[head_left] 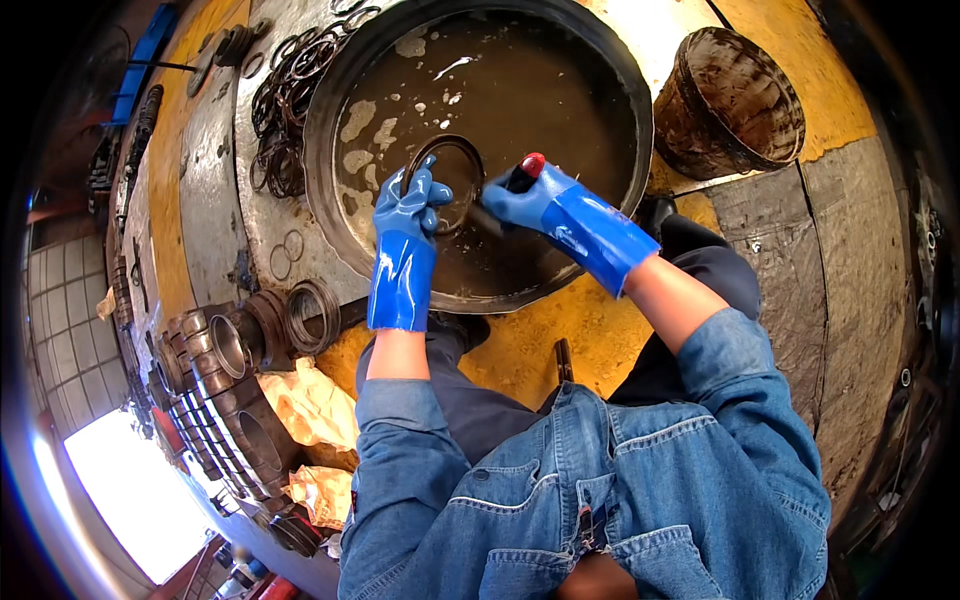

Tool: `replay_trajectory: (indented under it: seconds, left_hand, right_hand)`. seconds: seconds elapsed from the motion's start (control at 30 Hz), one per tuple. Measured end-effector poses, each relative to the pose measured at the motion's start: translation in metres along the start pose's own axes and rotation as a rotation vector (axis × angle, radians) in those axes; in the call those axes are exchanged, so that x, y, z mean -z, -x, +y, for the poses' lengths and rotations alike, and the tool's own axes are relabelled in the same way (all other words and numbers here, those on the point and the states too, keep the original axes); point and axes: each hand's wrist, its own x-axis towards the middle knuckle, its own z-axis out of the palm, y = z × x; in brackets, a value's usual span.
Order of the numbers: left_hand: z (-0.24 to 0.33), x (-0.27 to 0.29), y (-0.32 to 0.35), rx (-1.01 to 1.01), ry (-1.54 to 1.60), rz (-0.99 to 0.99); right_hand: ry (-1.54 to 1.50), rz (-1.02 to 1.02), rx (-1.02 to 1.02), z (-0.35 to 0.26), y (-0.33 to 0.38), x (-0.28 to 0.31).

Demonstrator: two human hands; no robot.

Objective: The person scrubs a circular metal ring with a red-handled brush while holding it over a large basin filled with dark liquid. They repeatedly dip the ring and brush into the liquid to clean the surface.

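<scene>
In my left hand (408, 210), blue-gloved, is a dark thin metal ring (462, 140), gripped at its left side and tilted up over a wide round tub (322, 150) of murky brown water (560, 110). Fingers of that hand curl round the ring's edge. My right hand (528, 204), in a matching glove, is closed on a hand tool with a black handle and red end (534, 163). Its working end, smeared by motion, is at the ring's right side; I cannot tell whether it touches. Pale foam patches (358, 118) float at the tub's left.
A heap of dark rings (290, 95) lies left of the tub, with two thin rings (287, 252) nearer me. A grimy bucket (682, 125) stands at the right. Stacked metal cylinders (232, 345) and crumpled brown paper (312, 408) sit at lower left.
</scene>
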Motion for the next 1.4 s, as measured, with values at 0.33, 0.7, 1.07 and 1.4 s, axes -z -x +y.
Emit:
replay_trajectory:
  seconds: [0.33,0.7,1.07,1.4]
  left_hand:
    - [0.006,-0.008,0.004,-0.009,-0.12,-0.099]
    - [-0.005,0.001,-0.003,-0.07,-0.024,-0.046]
    - [-0.007,0.027,-0.019,0.049,0.437,-0.305]
    - [0.003,-0.006,0.012,-0.355,-1.019,-0.409]
  right_hand:
    - [0.341,0.274,0.23,0.018,-0.02,-0.001]
    - [-0.25,-0.045,-0.032,0.003,0.004,0.01]
    - [0.052,-0.103,-0.083,0.005,-0.015,0.032]
    - [0.989,-0.074,0.067,-0.012,-0.018,0.02]
